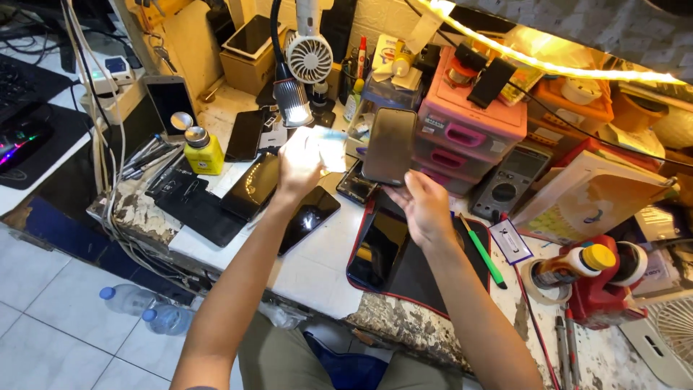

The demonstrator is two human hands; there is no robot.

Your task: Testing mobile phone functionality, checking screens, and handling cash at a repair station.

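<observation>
Phone repair workbench: loose phones [249,189], multimeter [509,182], pink parts drawers [462,137], gooseneck lamp [292,101].

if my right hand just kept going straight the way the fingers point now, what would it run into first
Most likely the dark phone that the right hand already holds upright at its fingertips. Past it, the line runs up and left toward the cluttered bottles and the small white fan, though depth there is hard to judge.
</observation>
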